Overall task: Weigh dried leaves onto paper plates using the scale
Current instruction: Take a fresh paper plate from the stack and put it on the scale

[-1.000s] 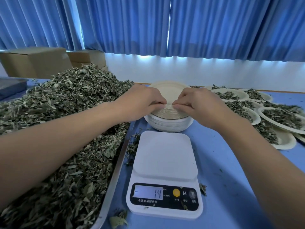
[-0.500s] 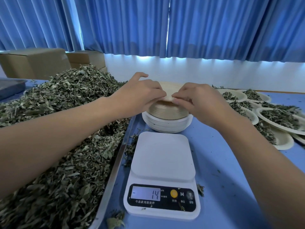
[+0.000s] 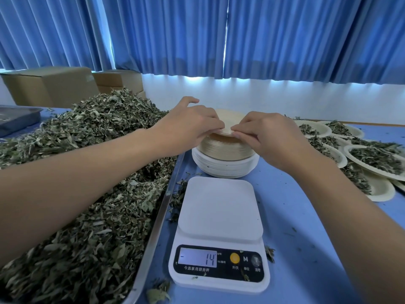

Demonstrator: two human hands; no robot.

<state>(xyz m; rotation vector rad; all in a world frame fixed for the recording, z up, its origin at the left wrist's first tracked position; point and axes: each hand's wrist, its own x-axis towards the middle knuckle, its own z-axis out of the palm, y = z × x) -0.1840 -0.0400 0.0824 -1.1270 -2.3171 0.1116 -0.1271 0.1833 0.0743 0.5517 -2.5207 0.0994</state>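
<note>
Behind scale (image 3: 219, 216), hands (image 3: 188, 126) (image 3: 269, 137) on top plate (image 3: 230, 119)

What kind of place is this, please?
Probably a small workroom for portioning dried herbs: a metal tray heaped with dried leaves, a digital kitchen scale, filled paper plates, and cardboard boxes behind.

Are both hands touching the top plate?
Touching. The head view shows the left hand and right hand pinching the top plate at its near edge, above the stack.
</note>
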